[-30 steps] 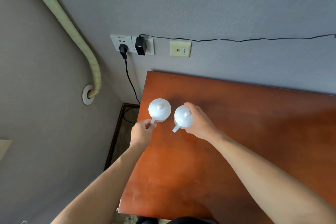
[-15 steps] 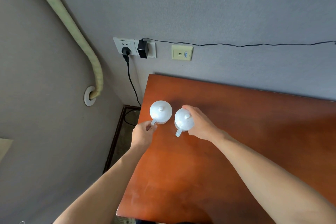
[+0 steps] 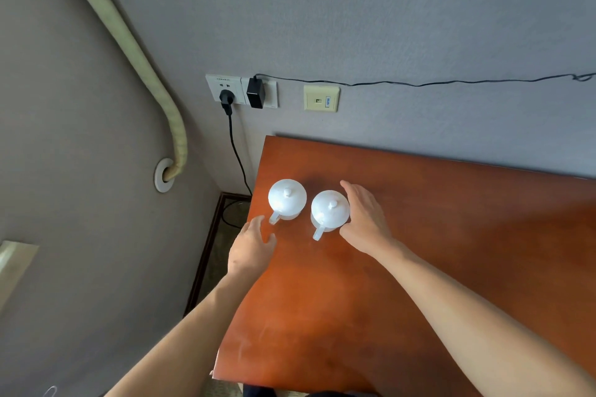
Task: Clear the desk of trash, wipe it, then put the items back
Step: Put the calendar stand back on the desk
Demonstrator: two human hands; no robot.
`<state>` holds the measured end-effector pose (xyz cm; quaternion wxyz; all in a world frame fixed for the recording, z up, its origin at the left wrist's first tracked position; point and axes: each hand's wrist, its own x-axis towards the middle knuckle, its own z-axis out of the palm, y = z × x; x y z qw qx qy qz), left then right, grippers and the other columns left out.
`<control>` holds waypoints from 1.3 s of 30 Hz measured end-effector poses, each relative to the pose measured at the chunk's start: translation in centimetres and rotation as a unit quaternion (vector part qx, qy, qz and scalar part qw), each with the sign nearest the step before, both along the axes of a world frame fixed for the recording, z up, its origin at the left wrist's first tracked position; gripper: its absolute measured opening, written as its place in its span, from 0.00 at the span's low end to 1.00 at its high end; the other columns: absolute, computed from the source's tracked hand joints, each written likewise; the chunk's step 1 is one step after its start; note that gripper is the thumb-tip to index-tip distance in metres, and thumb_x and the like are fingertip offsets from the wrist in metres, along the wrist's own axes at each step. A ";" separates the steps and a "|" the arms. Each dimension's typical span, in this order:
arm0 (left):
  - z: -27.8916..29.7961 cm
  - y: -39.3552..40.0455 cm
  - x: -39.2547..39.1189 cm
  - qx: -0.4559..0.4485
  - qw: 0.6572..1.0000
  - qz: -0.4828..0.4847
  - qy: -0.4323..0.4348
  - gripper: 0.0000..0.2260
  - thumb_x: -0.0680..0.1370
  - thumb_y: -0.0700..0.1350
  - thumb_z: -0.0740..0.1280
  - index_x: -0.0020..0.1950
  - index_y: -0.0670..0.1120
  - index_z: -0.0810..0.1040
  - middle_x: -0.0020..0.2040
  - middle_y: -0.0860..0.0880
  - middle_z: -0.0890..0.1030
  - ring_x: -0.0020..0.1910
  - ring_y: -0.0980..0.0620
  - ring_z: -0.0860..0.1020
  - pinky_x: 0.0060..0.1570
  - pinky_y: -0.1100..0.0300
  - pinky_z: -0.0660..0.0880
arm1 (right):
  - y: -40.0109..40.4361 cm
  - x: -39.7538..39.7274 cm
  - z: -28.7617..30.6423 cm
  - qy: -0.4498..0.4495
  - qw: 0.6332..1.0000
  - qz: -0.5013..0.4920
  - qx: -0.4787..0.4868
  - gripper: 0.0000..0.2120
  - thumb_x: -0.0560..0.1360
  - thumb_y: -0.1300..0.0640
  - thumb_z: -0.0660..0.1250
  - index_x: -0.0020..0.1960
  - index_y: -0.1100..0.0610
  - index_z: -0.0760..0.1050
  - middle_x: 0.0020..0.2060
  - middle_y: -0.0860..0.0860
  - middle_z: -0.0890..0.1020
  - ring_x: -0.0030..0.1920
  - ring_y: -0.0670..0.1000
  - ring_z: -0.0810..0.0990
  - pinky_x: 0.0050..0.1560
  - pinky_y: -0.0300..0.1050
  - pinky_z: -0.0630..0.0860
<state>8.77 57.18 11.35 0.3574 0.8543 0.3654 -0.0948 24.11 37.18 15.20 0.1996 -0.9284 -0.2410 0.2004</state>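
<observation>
The bare, glossy reddish-brown wooden table point(image 3: 419, 267) looks wiped, and two white lidded ceramic mugs point(image 3: 287, 200) point(image 3: 330, 212) stand returned between the relaxed, empty left hand point(image 3: 251, 248) and right hand point(image 3: 366, 222), so little seems left.

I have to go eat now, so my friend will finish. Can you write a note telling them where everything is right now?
Left hand: open, just off the left cup's handle.
Right hand: open, fingers straight beside the right cup; contact unclear.
Left lidded cup and right lidded cup stand upright, side by side, near the desk's back left corner.
Done: no trash in view, both cups are on the desk.
Left: any other items, none visible.
</observation>
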 end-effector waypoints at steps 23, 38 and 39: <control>12.4 5.1 -23.1 0.314 0.945 0.062 -0.066 0.36 0.79 0.66 0.53 0.83 0.50 0.60 0.82 0.49 0.62 0.83 0.44 0.53 0.81 0.43 0.48 | 15.6 -24.0 8.8 -0.175 0.958 0.223 0.051 0.33 0.78 0.42 0.62 0.81 0.44 0.58 0.81 0.46 0.60 0.82 0.54 0.51 0.80 0.63 0.44; 16.4 -2.3 -40.9 0.340 0.859 0.374 0.085 0.36 0.79 0.66 0.51 0.84 0.54 0.53 0.84 0.50 0.57 0.83 0.48 0.52 0.81 0.45 0.49 | 19.7 -36.8 12.0 -0.039 0.847 0.504 0.166 0.33 0.80 0.46 0.64 0.81 0.47 0.56 0.80 0.47 0.61 0.80 0.49 0.56 0.82 0.55 0.51; 16.8 -2.6 -41.9 0.342 0.852 0.387 0.090 0.36 0.79 0.66 0.51 0.84 0.53 0.53 0.84 0.50 0.57 0.83 0.48 0.52 0.81 0.45 0.49 | 19.8 -37.7 12.3 -0.026 0.838 0.518 0.170 0.33 0.80 0.46 0.65 0.81 0.48 0.56 0.80 0.47 0.61 0.80 0.49 0.57 0.81 0.54 0.53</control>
